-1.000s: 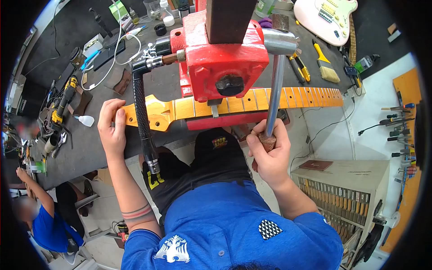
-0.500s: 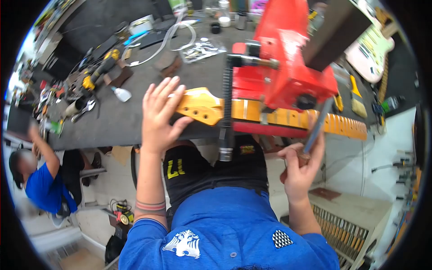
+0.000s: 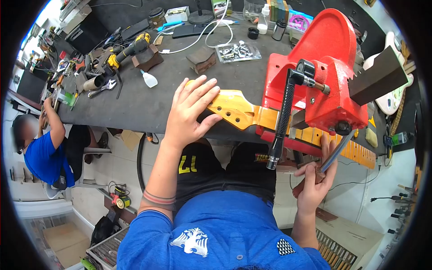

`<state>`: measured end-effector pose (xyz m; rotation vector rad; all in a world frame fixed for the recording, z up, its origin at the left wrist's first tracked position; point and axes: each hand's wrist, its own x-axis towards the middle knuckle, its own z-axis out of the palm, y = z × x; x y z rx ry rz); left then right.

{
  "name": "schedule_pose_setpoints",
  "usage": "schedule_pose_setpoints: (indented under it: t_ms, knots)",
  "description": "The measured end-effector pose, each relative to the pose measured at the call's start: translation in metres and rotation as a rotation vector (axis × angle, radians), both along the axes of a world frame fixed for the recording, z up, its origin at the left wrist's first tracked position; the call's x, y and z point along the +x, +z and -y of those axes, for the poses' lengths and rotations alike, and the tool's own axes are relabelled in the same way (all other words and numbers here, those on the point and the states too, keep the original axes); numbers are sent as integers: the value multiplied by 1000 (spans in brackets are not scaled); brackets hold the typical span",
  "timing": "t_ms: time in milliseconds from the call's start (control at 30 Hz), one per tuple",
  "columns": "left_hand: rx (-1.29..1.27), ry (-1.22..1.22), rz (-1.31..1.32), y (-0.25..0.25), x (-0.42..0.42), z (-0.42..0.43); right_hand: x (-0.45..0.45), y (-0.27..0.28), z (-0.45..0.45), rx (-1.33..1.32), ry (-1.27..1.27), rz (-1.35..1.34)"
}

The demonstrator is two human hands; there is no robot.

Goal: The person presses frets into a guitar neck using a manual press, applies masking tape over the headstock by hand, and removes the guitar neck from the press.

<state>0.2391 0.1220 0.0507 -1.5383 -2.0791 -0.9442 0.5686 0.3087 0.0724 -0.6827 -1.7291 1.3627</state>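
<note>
A guitar neck with a glossy amber headstock (image 3: 231,108) lies along the bench's front edge, its fretted fingerboard (image 3: 360,153) passing through a red press (image 3: 335,96). My left hand (image 3: 191,110) rests on the headstock's left end, fingers laid out flat and thumb apart. In my right hand (image 3: 315,182), below the fretted part, is a file (image 3: 337,152), its wooden handle gripped in the fingers. The file slants up and right across the neck's near edge. Its far end is lost by the press, so I cannot tell whether it touches the frets.
A black ratchet-like lever (image 3: 284,119) juts from the press toward me. Behind lie a bag of small metal parts (image 3: 238,51), a brown block (image 3: 201,60), a white bottle (image 3: 149,79) and a yellow drill (image 3: 130,48). Another person (image 3: 47,155) sits far left.
My view has shifted, so the bench things appear farther right. The file has drawn back toward me relative to the neck. My left hand stays on the headstock.
</note>
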Motion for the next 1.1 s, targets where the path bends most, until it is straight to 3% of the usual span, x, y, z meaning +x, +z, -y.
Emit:
schedule_pose_setpoints:
  t_ms: [267,433,700,800,900,1100]
  knots:
    - [-50,-37,-86,-5,-9,4,-13,4,13,78,-138,-46]
    - [85,-52,44,-1,2,0,-1,-4,2,-21,-15,-81]
    - [-2,-33,-23,-1,-4,2,4,-11,0,-12,-10,-88]
    - [19,-28,-18,-1,-3,1,1,4,-4,-195,144,-110]
    - [11,-25,-17,-2,-3,1,5,2,-7,-228,116,11]
    - [14,-25,-9,-2,-3,1,8,-4,-9,-174,107,7]
